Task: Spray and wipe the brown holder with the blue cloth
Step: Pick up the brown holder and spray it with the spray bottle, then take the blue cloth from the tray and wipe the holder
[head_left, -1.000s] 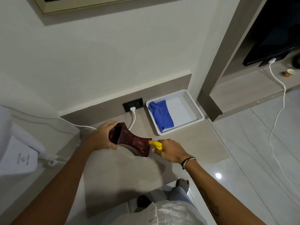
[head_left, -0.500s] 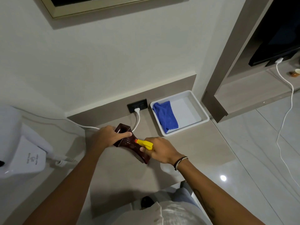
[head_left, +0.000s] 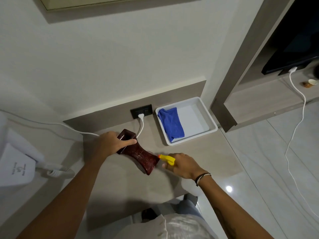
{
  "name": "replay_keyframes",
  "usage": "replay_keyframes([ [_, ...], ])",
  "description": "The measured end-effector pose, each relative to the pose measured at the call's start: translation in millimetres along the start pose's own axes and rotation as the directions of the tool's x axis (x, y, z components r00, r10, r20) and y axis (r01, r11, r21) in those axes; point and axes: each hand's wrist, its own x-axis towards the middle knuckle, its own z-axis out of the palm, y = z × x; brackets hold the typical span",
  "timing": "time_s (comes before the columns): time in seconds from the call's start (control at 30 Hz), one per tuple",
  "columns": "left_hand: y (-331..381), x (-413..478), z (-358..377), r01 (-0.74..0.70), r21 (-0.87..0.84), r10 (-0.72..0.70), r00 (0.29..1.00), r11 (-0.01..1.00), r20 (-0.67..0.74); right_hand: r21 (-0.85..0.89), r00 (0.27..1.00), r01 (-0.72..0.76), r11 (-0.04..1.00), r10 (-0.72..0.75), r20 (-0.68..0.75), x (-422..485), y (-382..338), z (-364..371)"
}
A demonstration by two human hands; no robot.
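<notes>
Since the earlier frame the right hand (head_left: 183,165) has drawn back a little, so the yellow nozzle (head_left: 167,159) of the spray bottle now sits just beside the wide lower end of the brown holder (head_left: 141,156) and no longer over its middle. The left hand (head_left: 110,144) is closed around the open top end of the holder, with the thumb lying across the dark square mouth, and it keeps the holder tilted, its lower end close to the beige counter (head_left: 198,152). The right hand is wrapped around the bottle, one finger seems to be at the trigger; the body of the bottle is mostly hidden under the wrist. The blue cloth (head_left: 171,125) lies untouched in the left part of the white tray (head_left: 211,124), well apart from both hands, so I judge the work is in the spraying step and wiping is not yet begun. From here some things could go wrong: the nozzle is so near that the liquid may run off onto the counter, and spray that goes past the holder could reach the black wall socket (head_left: 141,111) and the white plug (head_left: 141,116) just behind. A wet glossy surface may also slip in the one-hand grip.
</notes>
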Motion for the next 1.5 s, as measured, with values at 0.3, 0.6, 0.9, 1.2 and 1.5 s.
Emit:
replay_keyframes([
  [0.3, 20.7, -11.0, 11.6, -0.207, 0.152, 0.222, 0.971, 0.967, -0.092, 0.276, 0.895, -0.045, 0.96, 0.161, -0.415, 40.8, 55.5, -128.8],
  [0.6, 22.5, -23.5, 31.6, -0.214, 0.076, 0.223, 0.963, 0.974, -0.153, 0.32, 0.863, -0.11, 0.941, 0.251, -0.439, 99.3, 83.1, -157.9],
  [0.9, 22.7, -31.5, 53.5, -0.192, 0.048, 0.198, 0.963, 0.98, -0.184, 0.361, 0.882, -0.059, 0.931, 0.218, -0.418, 109.6, 102.5, -152.7],
  [1.2, 16.7, -35.0, 67.9, -0.234, -0.019, 0.225, 0.951, 0.972, -0.212, -0.261, 0.806, 0.163, 0.952, -0.281, -0.522, 120.2, 71.1, -82.2],
  [1.5, 15.1, -31.2, 83.6, -0.234, -0.036, 0.215, 0.936, 0.972, -0.277, -0.379, 0.991, 0.134, 0.915, -0.121, 0.058, 197.2, 70.4, -60.8],
])
